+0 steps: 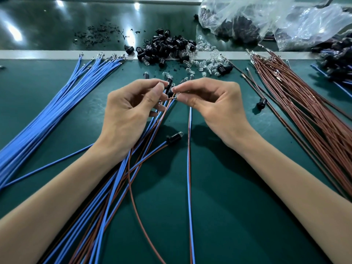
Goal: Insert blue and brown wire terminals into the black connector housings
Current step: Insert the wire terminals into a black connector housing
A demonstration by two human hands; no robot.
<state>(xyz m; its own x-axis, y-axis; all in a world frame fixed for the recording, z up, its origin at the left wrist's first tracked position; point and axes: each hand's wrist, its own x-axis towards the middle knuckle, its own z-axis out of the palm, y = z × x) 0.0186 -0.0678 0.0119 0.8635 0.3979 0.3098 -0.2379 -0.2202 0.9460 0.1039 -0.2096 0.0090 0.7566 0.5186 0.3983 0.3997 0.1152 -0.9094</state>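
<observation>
Crosswise, brown wire tip (169, 99) between hands (129, 109)

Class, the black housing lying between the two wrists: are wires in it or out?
In: the housing has a blue-brown wire pair entering its rear.

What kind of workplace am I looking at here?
Probably a wire-harness assembly bench: sorted bundles of blue wires and brown wires, a heap of black housings, on a green work mat.
</observation>
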